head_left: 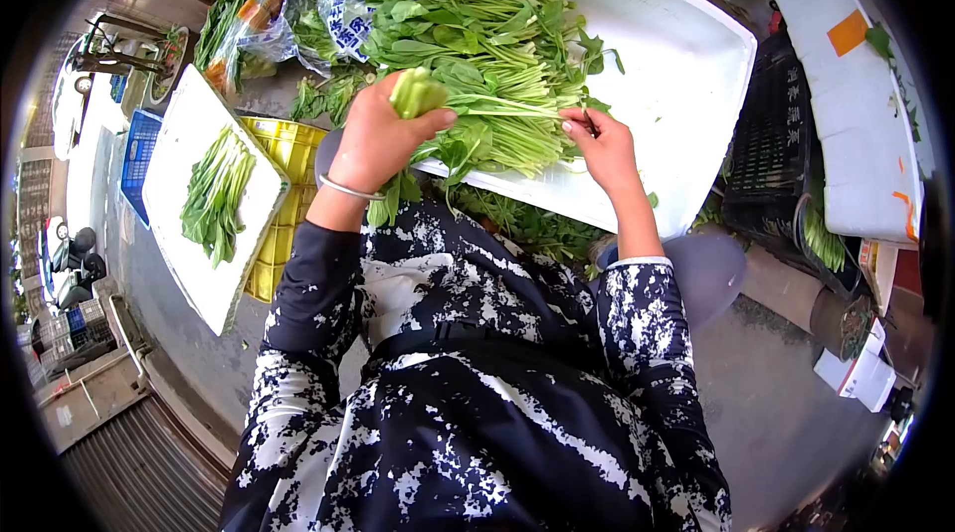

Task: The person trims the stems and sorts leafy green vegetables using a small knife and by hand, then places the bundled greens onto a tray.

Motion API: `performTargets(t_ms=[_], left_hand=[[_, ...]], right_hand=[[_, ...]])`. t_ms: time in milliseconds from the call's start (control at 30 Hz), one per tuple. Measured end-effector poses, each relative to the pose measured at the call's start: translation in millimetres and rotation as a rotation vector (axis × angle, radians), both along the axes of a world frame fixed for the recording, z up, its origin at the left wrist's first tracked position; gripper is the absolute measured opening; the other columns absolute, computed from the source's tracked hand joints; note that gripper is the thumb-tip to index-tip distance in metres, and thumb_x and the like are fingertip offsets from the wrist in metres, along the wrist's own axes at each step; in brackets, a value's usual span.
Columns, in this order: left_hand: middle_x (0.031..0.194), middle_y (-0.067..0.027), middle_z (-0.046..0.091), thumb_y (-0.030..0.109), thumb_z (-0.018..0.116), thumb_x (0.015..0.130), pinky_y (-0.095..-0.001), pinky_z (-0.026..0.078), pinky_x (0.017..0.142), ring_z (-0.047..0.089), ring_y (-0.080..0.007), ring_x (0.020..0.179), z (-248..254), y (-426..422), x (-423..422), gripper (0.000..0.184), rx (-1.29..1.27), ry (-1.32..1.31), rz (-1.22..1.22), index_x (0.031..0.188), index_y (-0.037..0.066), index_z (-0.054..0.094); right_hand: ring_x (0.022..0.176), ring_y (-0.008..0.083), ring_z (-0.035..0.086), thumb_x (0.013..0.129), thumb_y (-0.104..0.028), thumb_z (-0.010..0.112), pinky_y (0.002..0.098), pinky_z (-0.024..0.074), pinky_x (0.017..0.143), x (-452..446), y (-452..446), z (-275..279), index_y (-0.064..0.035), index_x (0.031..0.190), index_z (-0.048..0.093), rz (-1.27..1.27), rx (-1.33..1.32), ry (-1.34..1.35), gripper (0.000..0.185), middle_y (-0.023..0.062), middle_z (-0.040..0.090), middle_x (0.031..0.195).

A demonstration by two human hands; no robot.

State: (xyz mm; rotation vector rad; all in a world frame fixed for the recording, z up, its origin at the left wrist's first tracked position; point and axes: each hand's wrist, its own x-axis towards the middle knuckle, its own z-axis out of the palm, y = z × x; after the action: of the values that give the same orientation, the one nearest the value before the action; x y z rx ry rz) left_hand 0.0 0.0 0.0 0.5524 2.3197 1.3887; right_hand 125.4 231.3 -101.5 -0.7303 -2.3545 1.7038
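Observation:
My left hand (pixel 376 139), with a bangle on its wrist, is closed around a bunch of leafy greens (pixel 418 92). The pale stem ends point up out of the fist, and leaves hang below it. From beside this fist a long thin stem (pixel 507 113) stretches across to my right hand (pixel 605 149), whose thumb and fingers pinch its end. A small dark object, too small to name, shows at the right fingertips. Beneath both hands, a large heap of leafy greens (pixel 468 25) lies in a white foam box (pixel 686 65), stems toward me.
On my left, a foam lid (pixel 179 273) bearing a small bundle of greens (pixel 217 194) rests on a yellow crate (pixel 274 149). Behind it stands a blue crate (pixel 139 159). Plastic-wrapped vegetables (pixel 333 5) lie at the back left. Black crates (pixel 766 144) and another foam box (pixel 856 85) stand right.

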Motion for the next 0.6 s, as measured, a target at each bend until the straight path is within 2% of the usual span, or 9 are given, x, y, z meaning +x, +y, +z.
performTargets(t_ms=[67, 167, 200, 300, 333, 367, 467, 567, 600], left_hand=[[0.078, -0.0068, 0.064, 0.017, 0.069, 0.071, -0.0329, 0.047, 0.059, 0.061, -0.0247, 0.066, 12.1, 17.6, 4.6, 0.02, -0.134, 0.326, -0.174, 0.084, 0.006, 0.058], [0.077, -0.0129, 0.062, 0.016, 0.07, 0.068, -0.0339, 0.046, 0.06, 0.059, -0.0299, 0.068, 27.5, 38.3, 10.1, 0.024, -0.202, 0.529, -0.286, 0.084, 0.004, 0.057], [0.076, -0.0162, 0.059, 0.015, 0.07, 0.067, -0.0346, 0.046, 0.06, 0.057, -0.034, 0.069, 28.4, 44.0, 10.8, 0.026, -0.213, 0.51, -0.324, 0.086, 0.004, 0.057], [0.074, -0.0147, 0.059, 0.015, 0.07, 0.067, -0.0347, 0.045, 0.06, 0.057, -0.0326, 0.066, 20.9, 57.8, 6.4, 0.027, -0.167, 0.555, -0.498, 0.087, 0.003, 0.057], [0.072, -0.0105, 0.061, 0.012, 0.069, 0.068, -0.0315, 0.045, 0.055, 0.057, -0.0243, 0.059, 16.8, 60.1, 2.1, 0.026, -0.084, 0.446, -0.576, 0.088, 0.001, 0.056], [0.072, -0.0105, 0.061, 0.012, 0.069, 0.068, -0.0315, 0.045, 0.055, 0.057, -0.0243, 0.059, 15.4, 60.2, -1.2, 0.026, -0.084, 0.45, -0.577, 0.088, 0.001, 0.056], [0.076, -0.0054, 0.062, 0.006, 0.065, 0.073, -0.0213, 0.042, 0.048, 0.057, -0.0106, 0.058, 25.8, 62.5, -4.4, 0.019, -0.118, -0.2, -0.556, 0.088, 0.0, 0.056], [0.078, -0.0079, 0.063, 0.005, 0.063, 0.076, -0.0214, 0.044, 0.048, 0.061, -0.0145, 0.065, 26.9, 57.8, -4.8, 0.019, 0.101, -0.439, -0.487, 0.091, 0.0, 0.055], [0.081, -0.0097, 0.063, 0.005, 0.063, 0.076, -0.0226, 0.047, 0.051, 0.063, -0.0179, 0.07, 31.2, 56.0, -5.4, 0.023, 0.131, -0.541, -0.463, 0.096, -0.001, 0.053]], right_hand=[[0.064, 0.0083, 0.05, 0.078, -0.01, 0.062, 0.0218, 0.0414, 0.06, 5.5, -7.3, 21.1, -0.0052, 0.094, 0.064, 0.015, 0.037, 0.137, 0.017, 0.0028, 0.06, 0.075], [0.062, 0.008, 0.048, 0.077, -0.007, 0.062, 0.0212, 0.0404, 0.059, 11.7, -24.9, 48.4, -0.0048, 0.094, 0.064, 0.031, 0.014, 0.27, 0.018, 0.0018, 0.057, 0.07], [0.062, 0.008, 0.048, 0.077, -0.007, 0.062, 0.0212, 0.0404, 0.059, 13.9, -29.1, 58.2, -0.0048, 0.094, 0.064, 0.031, 0.012, 0.27, 0.018, 0.0018, 0.057, 0.07], [0.062, 0.0081, 0.049, 0.077, -0.005, 0.062, 0.021, 0.0401, 0.059, 18.6, -34.3, 75.8, -0.0042, 0.094, 0.064, 0.075, 0.01, 0.291, 0.017, 0.0013, 0.059, 0.071], [0.063, 0.0079, 0.05, 0.077, -0.006, 0.063, 0.0203, 0.0403, 0.059, 19.2, -35.0, 77.2, -0.0036, 0.094, 0.064, 0.058, -0.105, 0.306, 0.016, 0.0016, 0.06, 0.073], [0.065, 0.0078, 0.051, 0.078, -0.007, 0.063, 0.0196, 0.0405, 0.06, 18.8, -34.9, 78.4, -0.0029, 0.093, 0.064, 0.041, -0.219, 0.326, 0.015, 0.002, 0.06, 0.075], [0.065, 0.0064, 0.051, 0.083, -0.013, 0.059, 0.0171, 0.0398, 0.057, 14.7, -31.0, 80.3, -0.0015, 0.097, 0.063, 0.049, -0.308, 0.337, 0.018, 0.003, 0.061, 0.077], [0.062, 0.0052, 0.049, 0.088, -0.022, 0.052, 0.0151, 0.0379, 0.052, 10.3, -32.3, 84.5, 0.0013, 0.104, 0.058, -0.011, -0.534, 0.377, 0.029, 0.0034, 0.061, 0.076], [0.06, 0.0045, 0.046, 0.092, -0.032, 0.042, 0.0149, 0.0346, 0.049, 10.0, -32.2, 85.0, 0.0037, 0.113, 0.051, 0.027, -0.531, 0.373, 0.043, 0.0027, 0.059, 0.077]])
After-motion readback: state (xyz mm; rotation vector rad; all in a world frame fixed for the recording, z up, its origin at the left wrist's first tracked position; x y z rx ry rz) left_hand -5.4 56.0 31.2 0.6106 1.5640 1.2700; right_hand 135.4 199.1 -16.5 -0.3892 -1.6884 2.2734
